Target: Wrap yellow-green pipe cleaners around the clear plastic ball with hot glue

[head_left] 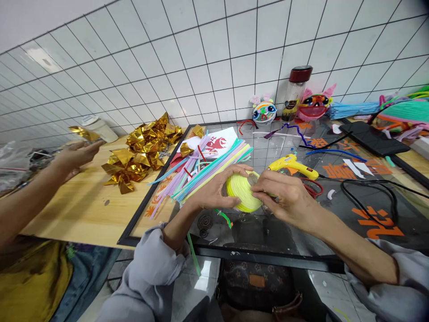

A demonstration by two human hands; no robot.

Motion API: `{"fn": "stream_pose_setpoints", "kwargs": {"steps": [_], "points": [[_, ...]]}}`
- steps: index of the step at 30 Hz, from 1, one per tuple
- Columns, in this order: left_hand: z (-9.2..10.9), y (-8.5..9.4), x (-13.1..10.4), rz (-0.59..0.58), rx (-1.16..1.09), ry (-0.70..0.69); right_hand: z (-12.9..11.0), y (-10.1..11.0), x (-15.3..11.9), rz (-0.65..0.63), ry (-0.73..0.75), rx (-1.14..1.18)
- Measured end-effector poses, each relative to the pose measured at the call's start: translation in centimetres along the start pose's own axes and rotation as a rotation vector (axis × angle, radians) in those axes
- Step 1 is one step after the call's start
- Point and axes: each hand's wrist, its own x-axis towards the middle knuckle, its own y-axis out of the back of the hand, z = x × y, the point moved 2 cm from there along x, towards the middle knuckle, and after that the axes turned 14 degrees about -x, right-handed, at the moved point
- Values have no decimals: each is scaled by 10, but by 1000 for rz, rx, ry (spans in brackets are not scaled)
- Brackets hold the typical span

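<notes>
A round yellow form wound with fuzzy pipe cleaner [241, 191] is held above the black-framed board. My left hand [221, 188] curves around its left side, thumb below and fingers over the top. At its right side my right hand [279, 190] is closed in a pinch, fingertips touching the winding near a small clear patch. What lies between those fingertips is hidden. Just behind my right hand lies a yellow hot glue gun [295, 166]. A bundle of pastel pipe cleaners [214, 167] spreads out beyond my left hand.
Gold foil pieces [147, 143] pile on the wooden table [90, 210]; a co-worker's hand [78, 154] is near them at left. Two decorated animal faces [264, 112] flank a bottle [295, 96] by the wall. A black cable [355, 210] loops at right; a phone [373, 139] lies behind.
</notes>
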Motion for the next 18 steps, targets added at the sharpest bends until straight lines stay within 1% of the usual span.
{"fn": "stream_pose_setpoints", "kwargs": {"steps": [6, 13, 18], "points": [[2, 0, -2, 26, 120, -14, 1, 0, -2, -29, -5, -12], [2, 0, -3, 41, 187, -60, 1, -3, -2, -19, -11, 5], [6, -1, -3, 35, 222, -112, 2, -3, -1, -37, -27, 16]]}}
